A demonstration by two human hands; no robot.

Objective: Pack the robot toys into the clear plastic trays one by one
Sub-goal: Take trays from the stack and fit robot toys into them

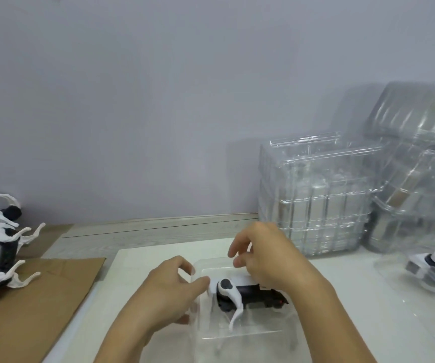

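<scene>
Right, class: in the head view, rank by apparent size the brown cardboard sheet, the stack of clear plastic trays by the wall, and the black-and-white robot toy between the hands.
1. Stack of clear plastic trays
2. Brown cardboard sheet, cut off by the frame and nearer, so unsure against 1
3. Black-and-white robot toy

I can't read any text, label, brand, number or sign from here. The toy (248, 293) in the tray (245, 334) shows only black and white patches, and the stacked trays (313, 203) and the cardboard (35, 305) carry no print that I can make out.
</scene>
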